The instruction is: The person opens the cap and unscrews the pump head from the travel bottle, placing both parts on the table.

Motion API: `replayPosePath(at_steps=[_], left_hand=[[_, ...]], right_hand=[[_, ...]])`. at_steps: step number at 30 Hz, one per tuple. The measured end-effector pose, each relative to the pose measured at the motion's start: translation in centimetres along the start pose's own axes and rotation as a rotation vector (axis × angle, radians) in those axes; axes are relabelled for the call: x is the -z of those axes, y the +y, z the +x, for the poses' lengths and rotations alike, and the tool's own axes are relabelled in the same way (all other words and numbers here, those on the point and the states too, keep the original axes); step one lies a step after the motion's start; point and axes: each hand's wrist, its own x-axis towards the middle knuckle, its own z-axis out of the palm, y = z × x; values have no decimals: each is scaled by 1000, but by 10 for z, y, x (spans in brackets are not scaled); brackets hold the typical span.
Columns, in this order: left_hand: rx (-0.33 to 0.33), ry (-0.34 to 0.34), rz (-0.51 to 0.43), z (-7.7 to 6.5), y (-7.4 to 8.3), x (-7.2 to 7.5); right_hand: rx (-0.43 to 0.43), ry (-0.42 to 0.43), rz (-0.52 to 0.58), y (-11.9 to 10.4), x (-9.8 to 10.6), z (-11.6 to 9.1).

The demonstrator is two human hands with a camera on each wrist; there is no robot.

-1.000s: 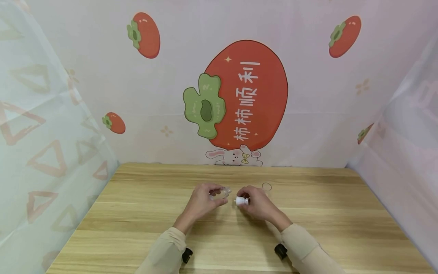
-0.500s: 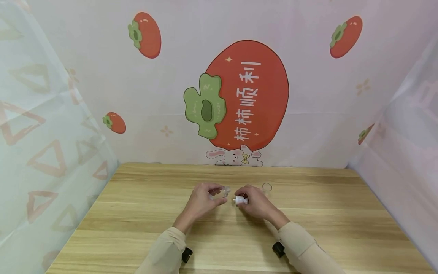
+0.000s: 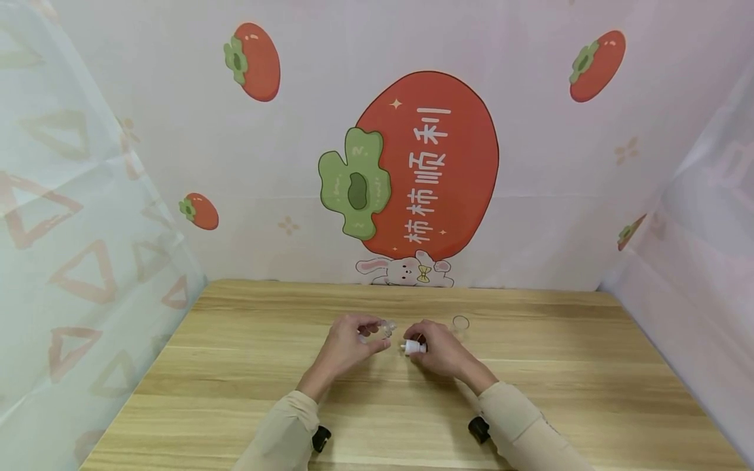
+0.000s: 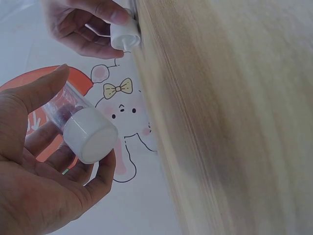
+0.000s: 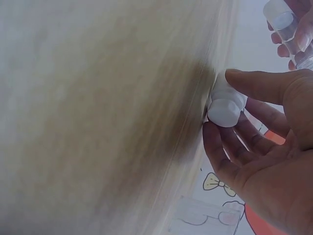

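My left hand [image 3: 347, 345] holds a small clear bottle [image 3: 387, 328] between thumb and fingers. A white base [image 4: 91, 136] closes one end of the bottle in the left wrist view. My right hand [image 3: 443, 351] pinches a white pump head [image 3: 413, 347], a short cylinder with a thin stem pointing left toward the bottle. The right wrist view shows the rounded white end of the pump head [image 5: 225, 111] between thumb and fingers, close over the table. Bottle and pump head are a short gap apart.
A clear cylindrical cap [image 3: 460, 323] stands on the wooden table [image 3: 247, 366] just beyond my right hand. Behind the table's far edge hangs a printed cloth [image 3: 530, 229] with red persimmons and a rabbit. More cloth closes off both sides.
My right hand has shifted slightly left with the pump head, whose angle has changed a little. The left hand and the bottle stay nearly still.
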Motion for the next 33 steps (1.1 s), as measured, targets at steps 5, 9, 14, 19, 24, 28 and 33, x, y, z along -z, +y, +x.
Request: replayPosePath(at_steps=[5, 9, 14, 19, 24, 28, 33], left_hand=[[9, 0, -4, 0, 2, 0], [11, 0, 0, -1, 2, 1], [10, 0, -2, -1, 2, 1], [7, 0, -3, -2, 1, 1], [21, -4, -1, -2, 1, 1], [24, -11, -1, -2, -1, 2], [30, -21, -21, -1, -3, 2]], right_hand=[[-7, 0, -3, 1, -1, 0], [-1, 2, -4, 2, -1, 0], [1, 2, -8, 1, 0, 0], [-4, 4, -1, 0, 0, 0], [-4, 16, 9, 0, 0, -1], [2, 21, 12, 0, 1, -1], [-23, 13, 29, -3, 4, -1]])
